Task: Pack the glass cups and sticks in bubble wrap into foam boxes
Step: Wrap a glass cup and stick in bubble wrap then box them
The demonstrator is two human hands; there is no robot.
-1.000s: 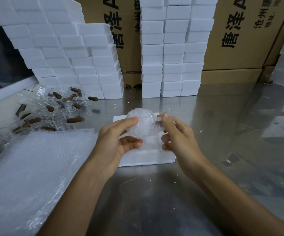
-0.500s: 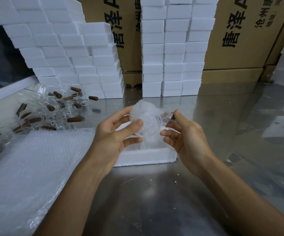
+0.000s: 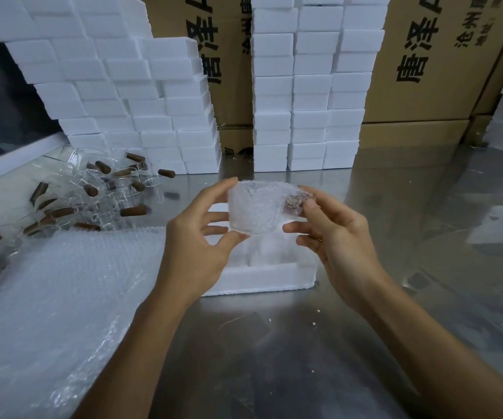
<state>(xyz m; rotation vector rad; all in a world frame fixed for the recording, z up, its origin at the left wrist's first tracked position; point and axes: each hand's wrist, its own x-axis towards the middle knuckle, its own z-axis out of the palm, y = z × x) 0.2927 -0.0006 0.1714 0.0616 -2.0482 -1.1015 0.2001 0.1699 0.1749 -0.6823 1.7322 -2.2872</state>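
A brushed steel table carries an open foam box, a bubble wrap sheet, scattered glass cups with brown sticks, and stacked foam boxes.

We see the bubble-wrapped cup held in the air above the open foam box, brown stick showing through the wrap at its right end. Box is white and lies flat on the surface. Loose glass cups and brown sticks lie jumbled far left; bubble wrap sheet lies flat near left.
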